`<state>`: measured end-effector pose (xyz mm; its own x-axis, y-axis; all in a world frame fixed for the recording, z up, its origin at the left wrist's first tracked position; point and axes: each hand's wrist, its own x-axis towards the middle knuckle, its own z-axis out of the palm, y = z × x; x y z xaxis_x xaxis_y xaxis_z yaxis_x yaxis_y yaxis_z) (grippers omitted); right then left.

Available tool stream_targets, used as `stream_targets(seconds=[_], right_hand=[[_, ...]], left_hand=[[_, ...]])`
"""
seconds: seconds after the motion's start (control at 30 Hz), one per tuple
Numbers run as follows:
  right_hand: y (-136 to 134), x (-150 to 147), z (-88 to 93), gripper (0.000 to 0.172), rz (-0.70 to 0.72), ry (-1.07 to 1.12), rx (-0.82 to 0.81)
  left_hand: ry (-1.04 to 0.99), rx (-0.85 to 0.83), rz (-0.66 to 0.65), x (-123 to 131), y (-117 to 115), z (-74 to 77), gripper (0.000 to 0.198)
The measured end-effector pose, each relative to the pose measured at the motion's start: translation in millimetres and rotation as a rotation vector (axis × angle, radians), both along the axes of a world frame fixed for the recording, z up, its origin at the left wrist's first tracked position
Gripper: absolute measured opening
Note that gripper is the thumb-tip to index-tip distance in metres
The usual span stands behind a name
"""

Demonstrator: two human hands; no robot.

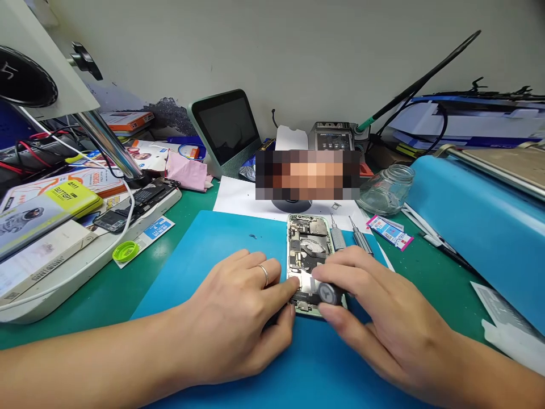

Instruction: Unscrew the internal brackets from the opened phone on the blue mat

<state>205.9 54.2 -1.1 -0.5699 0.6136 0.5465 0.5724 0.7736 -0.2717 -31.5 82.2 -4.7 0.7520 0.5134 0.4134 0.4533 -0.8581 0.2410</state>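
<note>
An opened phone with a pale green frame lies upright before me, its inner boards and parts bare. My left hand, a ring on one finger, is curled at the phone's lower left edge. Its index fingertip presses on the inside and its thumb is by the near corner. Between thumb and fingers, my right hand holds a dark tool with a round grey cap over the phone's lower right part. The tool's far end is hidden. Two small screwdrivers lie beyond my right fingers.
The phone rests on a blue mat. Behind stand a tablet-like display, a blurred-out patch and a glass jar. At left are a battery pack, a green cap and a metal stand post. A blue-covered machine sits right.
</note>
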Motion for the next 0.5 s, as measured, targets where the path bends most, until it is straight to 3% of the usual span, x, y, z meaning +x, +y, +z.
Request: stream_targets(seconds=[0.1,0.33,0.5], right_hand=[[-1,2,-3.9,0.049,-0.009,0.005,0.042],[-6,1,-4.5,0.047,-0.058,0.100,-0.054],[-7,1,-13.5,0.059,-0.084,0.165,-0.043]], left_hand=[[0.003,-0.002,-0.009,0,0,0.5,0.022],[-0.076,-0.003,-0.041,0,2,1.0,0.017],[-0.157,0.013,-0.097,0,0,4.2,0.017]])
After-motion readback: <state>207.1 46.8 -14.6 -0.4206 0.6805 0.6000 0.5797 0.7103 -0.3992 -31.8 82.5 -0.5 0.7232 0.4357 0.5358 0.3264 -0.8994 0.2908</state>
